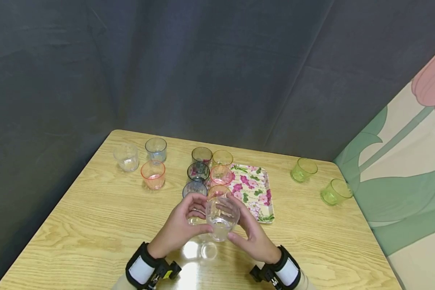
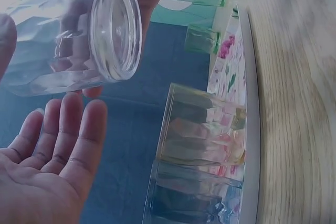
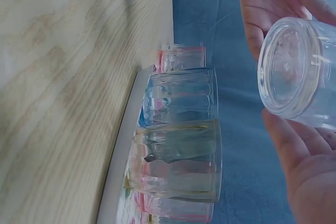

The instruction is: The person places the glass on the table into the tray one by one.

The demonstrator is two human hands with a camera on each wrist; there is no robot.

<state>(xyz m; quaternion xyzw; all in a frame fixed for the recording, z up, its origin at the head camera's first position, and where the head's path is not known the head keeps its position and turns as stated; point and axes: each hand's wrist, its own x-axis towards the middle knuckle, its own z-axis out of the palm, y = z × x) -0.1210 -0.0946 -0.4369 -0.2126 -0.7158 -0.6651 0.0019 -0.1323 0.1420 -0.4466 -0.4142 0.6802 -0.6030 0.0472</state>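
Observation:
A clear drinking glass (image 1: 221,225) is held between both hands above the front of the table. My left hand (image 1: 183,223) has its thumb against the lower side, fingers toward the rim. Opposite, my right hand (image 1: 253,233) grips it with thumb near the base and fingers by the rim. In the left wrist view, the round base of the clear glass (image 2: 118,32) faces the table. Just beyond the hands, tinted glasses stand in two rows on a floral tray (image 1: 272,209); a blue glass (image 1: 195,187) and an amber glass (image 1: 217,190) are nearest.
Farther back on the tray are a pink glass (image 1: 221,175), a yellow glass (image 1: 222,157) and two dark glasses. At the left stand another clear glass (image 1: 127,159), a grey-blue glass (image 1: 156,149) and a red-rimmed glass (image 1: 153,177). Two green glasses (image 1: 335,192) stand near the right edge.

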